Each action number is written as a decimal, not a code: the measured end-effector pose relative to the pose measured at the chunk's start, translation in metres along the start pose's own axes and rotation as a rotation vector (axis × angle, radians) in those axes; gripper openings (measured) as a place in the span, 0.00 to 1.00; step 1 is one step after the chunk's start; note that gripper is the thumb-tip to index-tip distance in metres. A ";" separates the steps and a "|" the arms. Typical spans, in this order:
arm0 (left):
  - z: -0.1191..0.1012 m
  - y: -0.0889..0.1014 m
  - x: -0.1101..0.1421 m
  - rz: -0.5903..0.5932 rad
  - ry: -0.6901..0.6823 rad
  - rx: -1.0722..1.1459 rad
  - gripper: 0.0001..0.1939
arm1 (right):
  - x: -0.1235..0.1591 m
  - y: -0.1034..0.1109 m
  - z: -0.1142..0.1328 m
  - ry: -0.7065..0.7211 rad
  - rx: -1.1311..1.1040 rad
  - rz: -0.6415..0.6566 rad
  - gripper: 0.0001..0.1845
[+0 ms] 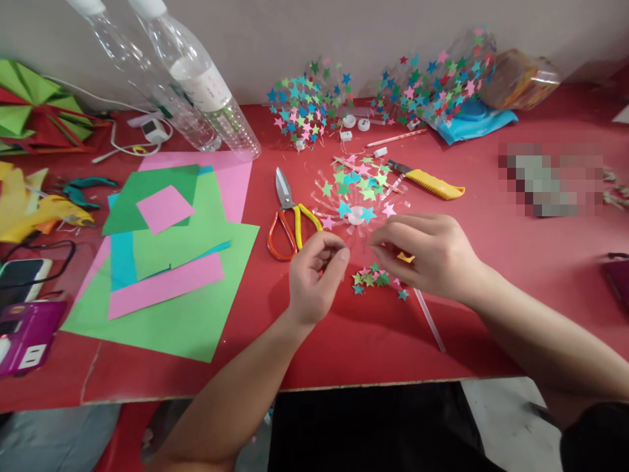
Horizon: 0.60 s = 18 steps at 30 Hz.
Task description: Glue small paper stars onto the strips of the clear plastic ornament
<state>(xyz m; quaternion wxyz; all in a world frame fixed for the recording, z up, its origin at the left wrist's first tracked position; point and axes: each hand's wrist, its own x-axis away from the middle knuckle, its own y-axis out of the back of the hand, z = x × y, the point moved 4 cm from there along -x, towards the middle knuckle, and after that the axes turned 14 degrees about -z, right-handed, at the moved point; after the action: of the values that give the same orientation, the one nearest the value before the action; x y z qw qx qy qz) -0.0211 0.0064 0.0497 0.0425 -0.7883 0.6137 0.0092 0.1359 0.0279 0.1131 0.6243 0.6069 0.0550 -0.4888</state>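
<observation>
My left hand (316,275) is closed, its thumb and forefinger together; what they hold, if anything, is too small to make out. Facing it, my right hand (427,252) also has its fingertips pressed together, and their content cannot be made out. Just beyond both hands, a clear plastic piece with spread strips (356,215) carries pink, green and blue paper stars (368,190). Loose small paper stars (381,278) lie on the table below and between my hands. A clear straw-like stick (430,321) partly shows under my right hand. Scissors (285,196) with red and yellow handles lie beyond my left hand.
Coloured paper sheets (196,328) are stacked at left, near plastic bottles (206,85). A yellow utility knife (432,183) lies beyond my right hand. Star-covered clear decorations (299,108) stand by the wall. A blue packet (472,121) sits at back right on the red table (304,360).
</observation>
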 end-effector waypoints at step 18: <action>0.002 -0.001 -0.007 0.071 -0.032 -0.102 0.09 | -0.001 -0.015 -0.009 0.116 0.041 -0.027 0.07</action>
<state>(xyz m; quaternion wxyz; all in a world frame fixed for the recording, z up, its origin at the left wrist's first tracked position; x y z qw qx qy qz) -0.0215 0.0138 0.0486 0.0120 -0.7670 0.6392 0.0545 0.1303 0.0390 0.1004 0.6008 0.6460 0.0892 -0.4622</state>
